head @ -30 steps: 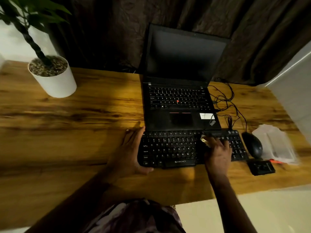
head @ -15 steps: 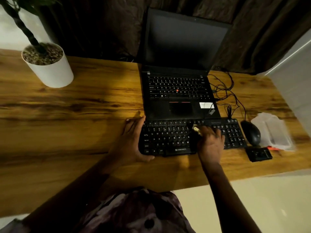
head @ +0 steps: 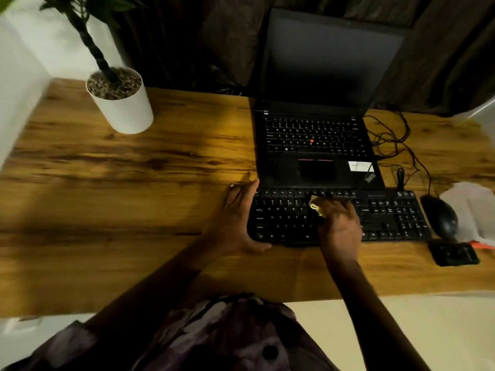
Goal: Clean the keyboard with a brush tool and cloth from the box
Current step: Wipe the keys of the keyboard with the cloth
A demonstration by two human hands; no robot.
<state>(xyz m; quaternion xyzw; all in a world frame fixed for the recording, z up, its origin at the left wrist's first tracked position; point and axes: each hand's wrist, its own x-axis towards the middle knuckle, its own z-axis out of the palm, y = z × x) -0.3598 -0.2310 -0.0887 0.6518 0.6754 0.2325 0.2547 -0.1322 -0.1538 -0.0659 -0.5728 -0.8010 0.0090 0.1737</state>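
Note:
A black external keyboard [head: 388, 218] lies on the wooden desk in front of a laptop. My right hand [head: 338, 226] holds a small pale cloth [head: 316, 206] bunched under its fingers and presses it on the middle keys. My left hand [head: 235, 223] rests flat against the keyboard's left end, fingers straight along its edge and thumb at the front corner. A small black boxy item [head: 454, 254] sits right of the keyboard; whether it is the box I cannot tell. No brush is plainly visible.
The open black laptop [head: 316, 145] stands behind the keyboard. A black mouse [head: 440, 216], tangled cables [head: 393, 145] and a clear plastic package [head: 474, 210] lie at the right. A white plant pot [head: 123, 108] stands at the back left of the desk [head: 134, 183].
My right hand has slid the cloth leftward across the keyboard, from near the number pad side to the middle keys. My left hand stays at the left end. My head has turned left.

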